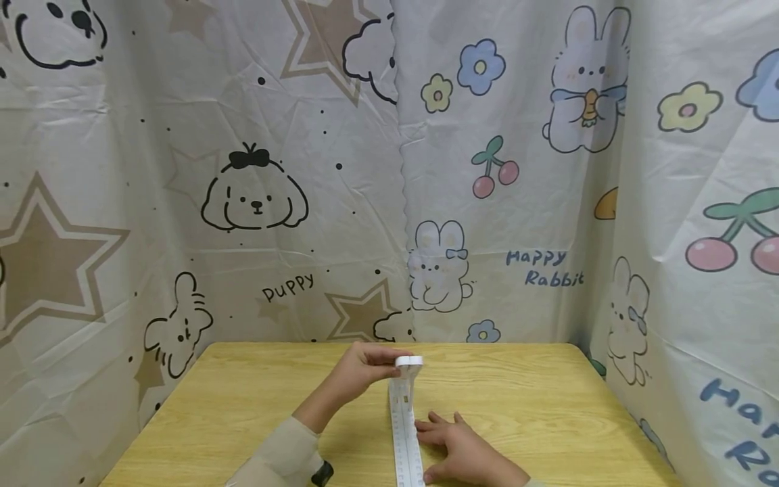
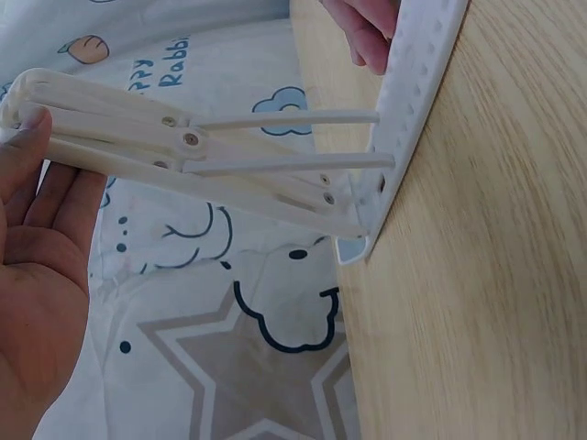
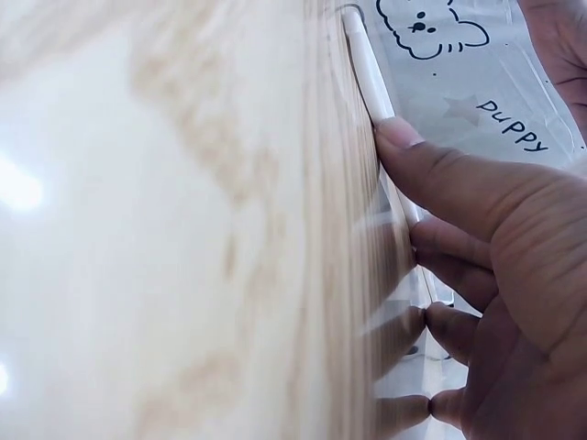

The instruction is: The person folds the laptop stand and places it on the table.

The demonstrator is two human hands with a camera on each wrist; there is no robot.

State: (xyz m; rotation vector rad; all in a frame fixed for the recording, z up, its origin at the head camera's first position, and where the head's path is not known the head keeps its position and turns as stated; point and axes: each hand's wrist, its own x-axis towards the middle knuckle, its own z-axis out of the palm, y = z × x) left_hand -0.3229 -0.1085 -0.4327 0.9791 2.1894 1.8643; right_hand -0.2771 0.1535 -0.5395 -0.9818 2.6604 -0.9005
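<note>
A white plastic folding stand (image 1: 406,433) lies lengthwise on the table, its long base marked with a row of notches. At its far end a hinged section (image 2: 101,124) is raised, braced by two thin struts (image 2: 284,165) that meet the base. My left hand (image 1: 364,368) pinches the upper end of that section between thumb and fingers. Along the base's right side rests my right hand (image 1: 459,450), fingers spread and their tips at the tabletop. In the right wrist view its thumb (image 3: 449,174) touches the edge of the base (image 3: 367,73).
The pale wooden table (image 1: 517,385) extends to both sides of the stand. Behind it and at the sides hangs a printed curtain (image 1: 341,223) with puppies, rabbits, stars and flowers. A dark band (image 1: 322,473) is on the left sleeve.
</note>
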